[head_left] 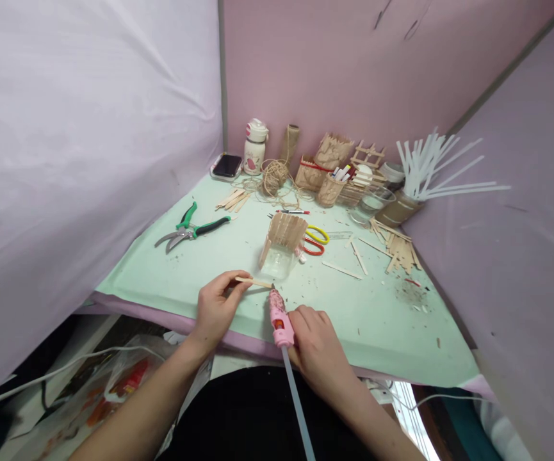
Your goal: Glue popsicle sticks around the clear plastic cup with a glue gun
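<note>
My left hand (219, 304) pinches one end of a wooden craft stick (256, 282), which points right above the table's front part. Wrapped around a pink hot glue gun (280, 320), my right hand (316, 336) keeps the nozzle at the stick's far end. A long translucent glue stick (296, 397) trails from the gun's back toward my lap. Just beyond both hands stands a clear plastic container (279, 261) with craft sticks (286, 230) lined up along its far and left sides. Whether glue is coming out is too small to tell.
Green-handled pruning shears (187, 230) lie at left, scissors (316, 240) behind the container. Farther back are a phone (227, 166), a bottle (255, 147), twine (274, 176) and stick-covered holders (330, 190). Glue sticks (421, 166) stand in a can at right, near loose craft sticks (401, 250).
</note>
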The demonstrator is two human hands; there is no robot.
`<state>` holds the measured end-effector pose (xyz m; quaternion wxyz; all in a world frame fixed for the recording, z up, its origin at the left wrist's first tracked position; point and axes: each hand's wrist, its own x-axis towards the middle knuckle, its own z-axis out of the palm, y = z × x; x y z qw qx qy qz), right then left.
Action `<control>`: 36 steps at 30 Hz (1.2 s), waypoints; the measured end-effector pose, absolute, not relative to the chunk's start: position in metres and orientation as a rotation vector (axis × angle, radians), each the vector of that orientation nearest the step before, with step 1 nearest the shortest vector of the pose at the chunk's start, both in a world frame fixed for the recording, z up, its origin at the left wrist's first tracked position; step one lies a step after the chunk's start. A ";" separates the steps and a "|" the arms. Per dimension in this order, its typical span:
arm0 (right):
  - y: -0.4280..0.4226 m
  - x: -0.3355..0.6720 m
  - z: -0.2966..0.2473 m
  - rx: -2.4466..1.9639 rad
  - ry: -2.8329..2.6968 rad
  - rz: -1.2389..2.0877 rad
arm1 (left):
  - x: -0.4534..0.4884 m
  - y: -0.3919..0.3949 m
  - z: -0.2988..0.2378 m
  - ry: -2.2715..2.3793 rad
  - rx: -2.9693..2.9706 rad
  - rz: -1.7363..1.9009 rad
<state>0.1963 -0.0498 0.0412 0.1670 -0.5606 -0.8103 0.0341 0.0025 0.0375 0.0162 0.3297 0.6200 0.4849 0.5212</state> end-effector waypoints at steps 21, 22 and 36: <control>-0.047 0.186 0.046 -1.454 -2.263 0.169 | 0.004 0.036 0.017 1.247 1.583 1.378; -0.047 0.186 0.047 -1.459 -2.262 0.177 | 0.004 0.036 0.017 1.245 1.584 1.380; -0.049 0.195 0.046 -1.674 -2.288 0.172 | 0.003 0.038 0.015 1.253 1.602 1.370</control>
